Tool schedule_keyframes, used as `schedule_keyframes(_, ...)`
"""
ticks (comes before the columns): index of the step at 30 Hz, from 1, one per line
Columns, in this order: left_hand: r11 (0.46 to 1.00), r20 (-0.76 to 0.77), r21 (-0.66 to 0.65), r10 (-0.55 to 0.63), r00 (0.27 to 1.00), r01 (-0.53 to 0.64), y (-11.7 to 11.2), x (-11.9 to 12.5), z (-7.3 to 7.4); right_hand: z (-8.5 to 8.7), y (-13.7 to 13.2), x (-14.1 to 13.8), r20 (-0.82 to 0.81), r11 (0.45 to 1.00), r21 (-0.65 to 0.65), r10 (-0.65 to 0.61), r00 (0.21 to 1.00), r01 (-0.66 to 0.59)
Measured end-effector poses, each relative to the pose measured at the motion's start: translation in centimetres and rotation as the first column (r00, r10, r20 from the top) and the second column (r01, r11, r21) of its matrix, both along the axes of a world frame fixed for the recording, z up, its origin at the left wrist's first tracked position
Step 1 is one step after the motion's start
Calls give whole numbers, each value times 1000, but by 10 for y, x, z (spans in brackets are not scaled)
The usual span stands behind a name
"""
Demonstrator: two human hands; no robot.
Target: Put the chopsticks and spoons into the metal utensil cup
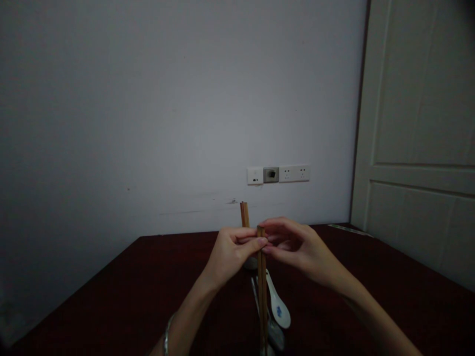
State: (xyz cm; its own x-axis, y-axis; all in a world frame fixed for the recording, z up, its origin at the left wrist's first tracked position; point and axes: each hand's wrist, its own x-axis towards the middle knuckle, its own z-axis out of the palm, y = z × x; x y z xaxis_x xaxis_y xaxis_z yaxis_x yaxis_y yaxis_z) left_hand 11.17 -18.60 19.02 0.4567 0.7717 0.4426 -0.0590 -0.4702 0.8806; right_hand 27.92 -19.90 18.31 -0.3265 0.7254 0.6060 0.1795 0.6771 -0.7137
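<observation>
My left hand (pixel 232 252) and my right hand (pixel 295 247) meet above a dark red table (pixel 122 291). Both pinch the top of a bundle of wooden chopsticks (pixel 261 291) that stands upright and runs down to the lower edge of the view. Another pair of chopstick ends (pixel 244 213) sticks up behind my left hand, which closes round them. Below the hands lie a white ceramic spoon with a blue mark (pixel 278 304) and a metal spoon (pixel 273 332), partly hidden by the chopsticks.
A plain pale wall stands behind the table, with a row of wall sockets (pixel 278 174). A white door (pixel 419 138) fills the right side. A thin light strip (pixel 349 229) lies at the table's far right corner.
</observation>
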Motion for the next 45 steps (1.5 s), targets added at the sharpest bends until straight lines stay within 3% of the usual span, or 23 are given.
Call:
schedule_keyframes(12, 997, 30, -71, 34, 999, -32, -1, 1, 0, 2, -3, 1, 21, 999, 39, -5, 1000, 4)
schedule_keyframes(23, 988, 78, -151, -20, 997, 31, 4, 0, -2, 2, -3, -1, -5, 1000, 1, 16, 1000, -16)
schedule_keyframes(26, 987, 86, -157, -5, 996, 19, 4, -1, -2, 1, 0, -2, -81, 996, -69, 57, 995, -63)
schedule_keyframes(29, 988, 102, -157, 8, 995, 8, 4, -2, 0, -2, 4, 0, -163, 958, -229, 136, 977, -172)
schedule_keyframes(33, 990, 101, -142, 38, 994, -23, 5, -3, 1, -8, 10, 3, -24, 844, -436, 335, 942, -311)
schedule_keyframes(35, 988, 98, -145, 68, 993, -53, 5, -3, 1, -13, 13, 2, 38, 815, -469, 403, 914, -340)
schedule_keyframes(45, 988, 59, -116, 108, 992, -100, 7, -2, 1, -29, 20, -15, 40, 853, -436, 337, 941, -287)
